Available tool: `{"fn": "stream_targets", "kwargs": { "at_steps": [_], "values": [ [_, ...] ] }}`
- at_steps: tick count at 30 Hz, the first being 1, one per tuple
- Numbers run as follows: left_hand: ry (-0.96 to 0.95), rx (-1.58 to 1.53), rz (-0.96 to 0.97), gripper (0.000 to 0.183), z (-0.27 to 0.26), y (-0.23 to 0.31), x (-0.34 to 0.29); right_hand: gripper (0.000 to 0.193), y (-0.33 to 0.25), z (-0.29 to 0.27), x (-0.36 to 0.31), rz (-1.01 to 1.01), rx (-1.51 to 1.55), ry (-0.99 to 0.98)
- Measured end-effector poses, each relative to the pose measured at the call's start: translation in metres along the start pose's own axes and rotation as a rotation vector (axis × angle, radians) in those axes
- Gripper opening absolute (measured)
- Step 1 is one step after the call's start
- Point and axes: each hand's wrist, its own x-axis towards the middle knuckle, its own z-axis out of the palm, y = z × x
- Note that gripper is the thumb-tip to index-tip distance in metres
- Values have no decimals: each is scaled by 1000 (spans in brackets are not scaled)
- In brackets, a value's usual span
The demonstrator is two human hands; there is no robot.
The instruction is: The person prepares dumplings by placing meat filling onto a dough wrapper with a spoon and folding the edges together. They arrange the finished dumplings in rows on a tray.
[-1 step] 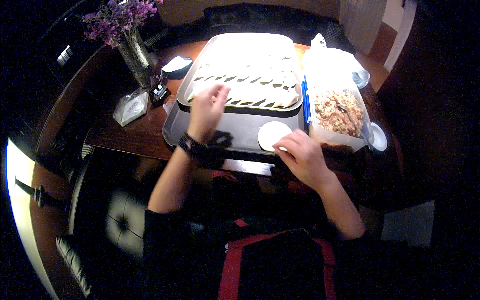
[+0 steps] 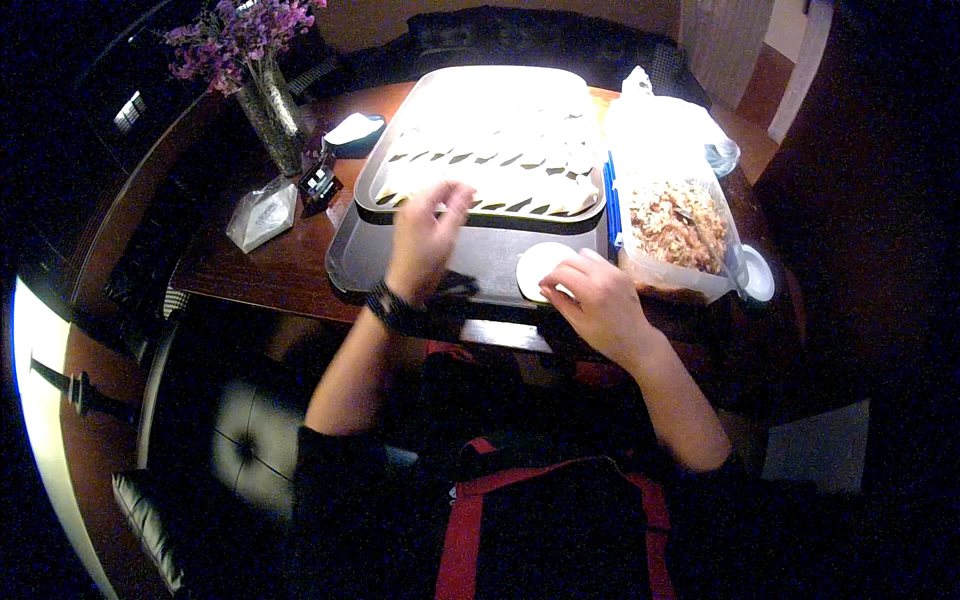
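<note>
Near the right fingers (image 2: 578,277) (grip unclear; left fingers (image 2: 461,195) parted), a tub (image 2: 690,281) holds mixture (image 2: 665,218).

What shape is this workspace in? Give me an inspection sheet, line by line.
Surface: dark wooden table, bearing a grey tray with a second tray overlapping its far side.
Job's things: white dough disc on the grey tray; apparent dumplings in rows on the second tray; plastic tub of minced filling.
Clutter: flower vase, clear plastic packet, small white dish.
Hands: left hand over the trays, blurred; right hand at the disc's edge, grip unclear.
Cables: nothing seen.
Surroundings: black tufted seat at left.
</note>
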Motion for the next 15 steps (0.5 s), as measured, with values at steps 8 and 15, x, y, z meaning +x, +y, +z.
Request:
{"fn": "stream_targets", "kwargs": {
  "at_steps": [8,15],
  "values": [
    [-48,-255,-64,15,35,31,-75,24,13,9,37,182,-36,-407],
    [26,-505,-291,17,37,29,-82,22,-1,5,41,194,-94,-418]
  ]
}}
